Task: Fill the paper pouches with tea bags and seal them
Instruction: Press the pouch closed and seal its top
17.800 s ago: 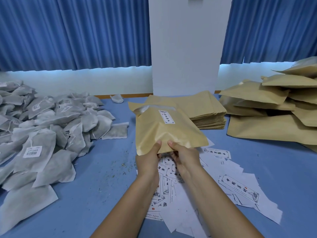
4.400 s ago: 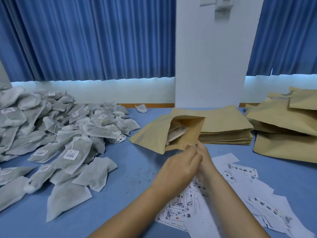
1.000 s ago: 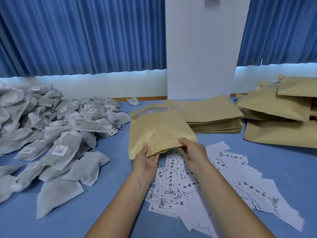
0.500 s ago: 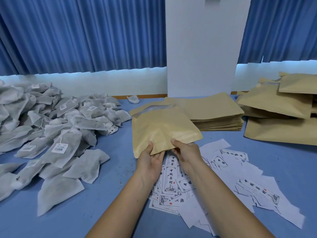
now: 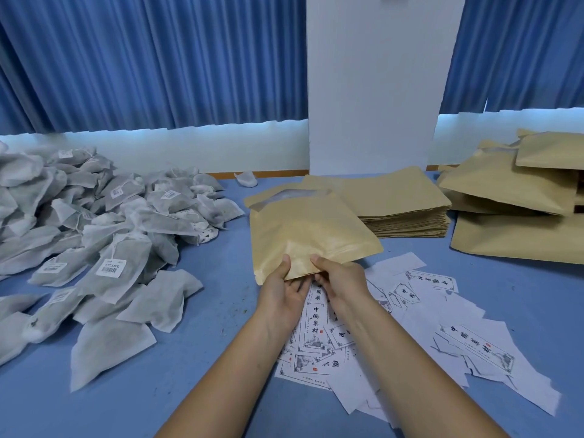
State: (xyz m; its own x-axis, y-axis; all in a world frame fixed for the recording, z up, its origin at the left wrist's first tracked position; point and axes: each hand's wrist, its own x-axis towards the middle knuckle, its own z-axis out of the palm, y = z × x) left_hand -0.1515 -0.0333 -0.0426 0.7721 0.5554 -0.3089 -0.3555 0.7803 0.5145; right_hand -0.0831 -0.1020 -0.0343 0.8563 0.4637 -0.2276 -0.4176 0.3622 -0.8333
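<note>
A bulging brown paper pouch (image 5: pixel 306 232) with a clear window strip at its far end is held just above the blue table (image 5: pixel 205 327). My left hand (image 5: pixel 284 287) pinches its near edge, thumb on top and fingers underneath. My right hand (image 5: pixel 339 279) pinches the same edge right beside it. A big heap of grey tea bags (image 5: pixel 94 235) with white barcode tags covers the table's left side. A flat stack of empty pouches (image 5: pixel 407 210) lies behind the held pouch.
Filled pouches (image 5: pixel 518 197) are piled at the right edge. White printed labels and paper scraps (image 5: pixel 410 327) lie scattered under and right of my forearms. A white pillar (image 5: pixel 373 90) and blue curtains (image 5: pixel 142 58) stand behind the table. One stray tea bag (image 5: pixel 246 178) lies at the back.
Over the last second my hands slid together along the pouch's near edge, from its two corners to its middle. The pouch has stayed in about the same place.
</note>
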